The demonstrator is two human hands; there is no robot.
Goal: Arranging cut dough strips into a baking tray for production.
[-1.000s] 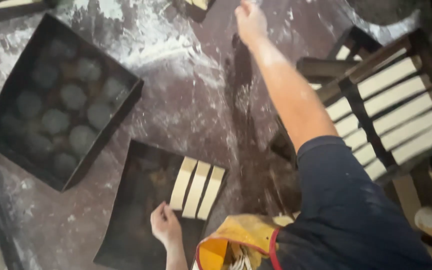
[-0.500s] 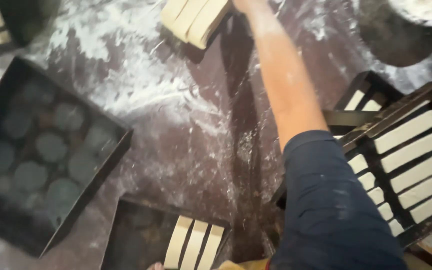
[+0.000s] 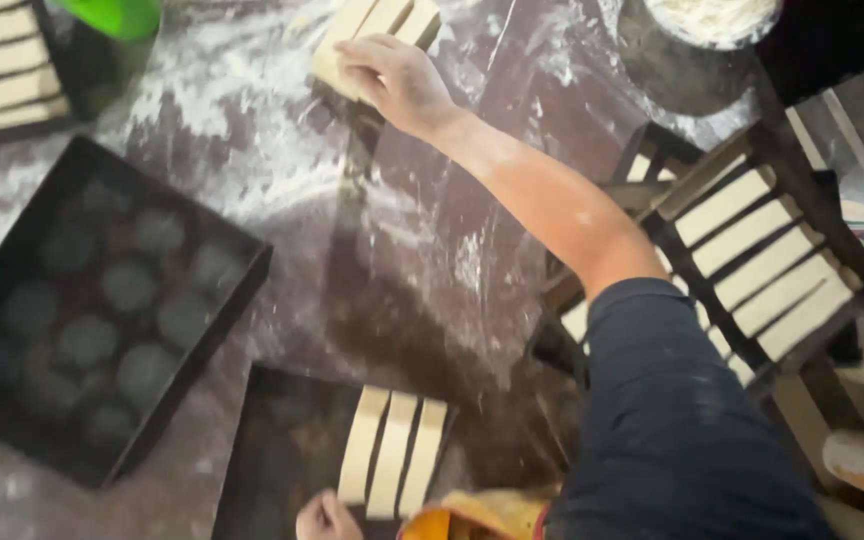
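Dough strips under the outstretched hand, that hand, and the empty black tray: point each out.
Dough strips (image 3: 407, 18): head view, top of the pale stack.
Right hand (image 3: 392, 80): head view, back of the hand.
Empty black tray (image 3: 12, 250): head view, its upper-left wall.

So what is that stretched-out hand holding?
The right hand grips the near end of a pale rectangular dough strip on the floury table; left hand seems empty.
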